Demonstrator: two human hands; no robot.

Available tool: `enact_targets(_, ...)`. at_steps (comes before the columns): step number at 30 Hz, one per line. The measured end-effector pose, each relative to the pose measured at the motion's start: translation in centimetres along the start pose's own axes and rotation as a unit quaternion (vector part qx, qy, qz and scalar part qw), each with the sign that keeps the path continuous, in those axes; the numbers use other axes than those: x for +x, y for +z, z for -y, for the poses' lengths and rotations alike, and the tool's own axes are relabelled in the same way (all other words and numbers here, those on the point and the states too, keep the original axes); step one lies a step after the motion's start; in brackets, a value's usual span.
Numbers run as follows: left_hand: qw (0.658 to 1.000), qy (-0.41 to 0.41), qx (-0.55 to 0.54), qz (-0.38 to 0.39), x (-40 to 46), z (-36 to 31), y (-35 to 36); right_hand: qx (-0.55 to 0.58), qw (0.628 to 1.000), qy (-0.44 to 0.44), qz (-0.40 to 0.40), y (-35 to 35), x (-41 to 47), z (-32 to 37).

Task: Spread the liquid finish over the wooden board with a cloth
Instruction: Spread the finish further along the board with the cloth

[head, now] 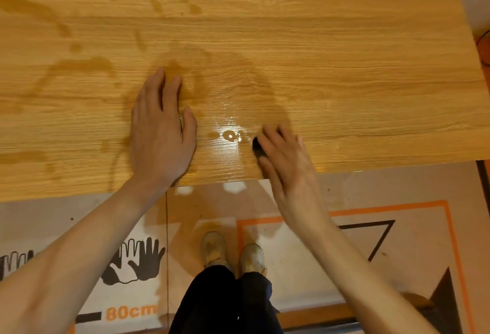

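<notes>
Seen from above, a person stands at a wooden board (318,55) with both bare arms reaching over its near edge. The left hand (161,132) lies flat on the board, fingers straight and close together. The right hand (286,158), slightly blurred, presses on a dark cloth (257,145), which shows only at the fingertips; the fingers bend over it. Between the hands a small shiny pool of finish (230,135) sits on the board, just left of the cloth. Darker wet streaks (79,64) spread beyond and left of the left hand.
</notes>
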State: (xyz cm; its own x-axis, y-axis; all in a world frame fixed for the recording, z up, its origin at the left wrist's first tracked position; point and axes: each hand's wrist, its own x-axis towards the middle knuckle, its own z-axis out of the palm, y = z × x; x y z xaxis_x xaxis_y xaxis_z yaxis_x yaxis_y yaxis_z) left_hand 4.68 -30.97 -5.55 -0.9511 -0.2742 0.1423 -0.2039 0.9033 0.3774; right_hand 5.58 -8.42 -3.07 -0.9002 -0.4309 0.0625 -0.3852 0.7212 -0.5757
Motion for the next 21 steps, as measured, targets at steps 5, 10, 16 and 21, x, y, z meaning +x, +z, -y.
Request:
enact_targets(5,1.0,-0.002,0.014,0.002,0.1,0.1,0.1,-0.021,0.994,0.078,-0.072,0.0,10.9,-2.4)
enact_targets(10,1.0,-0.001,0.015,0.001,0.0,0.0,0.0,-0.052,0.997,-0.04,-0.035,2.2,1.0,1.7)
enact_targets(16,1.0,-0.016,0.01,-0.007,0.4,-0.2,-0.2,-0.031,0.999,-0.011,-0.038,2.1,7.2,0.7)
enact_targets(21,1.0,0.002,0.008,-0.014,-0.1,0.0,-0.2,-0.029,0.993,-0.109,-0.031,3.1,3.5,1.2)
